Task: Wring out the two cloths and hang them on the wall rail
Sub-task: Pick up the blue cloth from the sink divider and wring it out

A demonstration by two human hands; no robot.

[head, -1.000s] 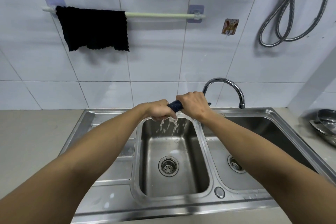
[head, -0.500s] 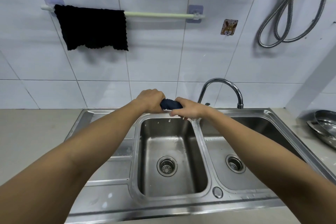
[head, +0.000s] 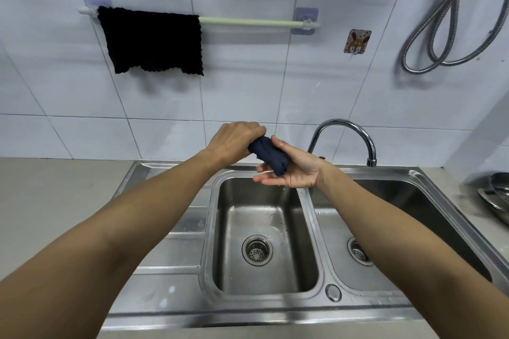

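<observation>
The fingers [head: 249, 131] of the left hand [head: 234, 143] were curled tight around the upper end of a dark blue cloth [head: 271, 155], which was twisted into a short, thick roll. The right hand [head: 293, 169] lay palm up beneath the lower end of that roll, its fingers [head: 264, 177] spread loosely and not closed on the fabric, so the cloth rested across the palm while the left hand did the gripping. Both hands were held above the back edge of the left basin of a stainless steel double sink [head: 264, 308], with the forearms reaching in from the lower corners of the view.

A black cloth [head: 151, 41] hung spread over the left part of a pale wall rail [head: 248, 22], which was fixed to the white tiled wall by two adhesive mounts. The right part of the rail was bare. A curved chrome tap [head: 344, 129] stood behind the divider between the basins, just to the right of the hands. A coiled metal hose [head: 440, 30] hung on the wall at the upper right, and metal dishes [head: 495, 195] sat on the worktop [head: 55, 201] at the far right edge.
</observation>
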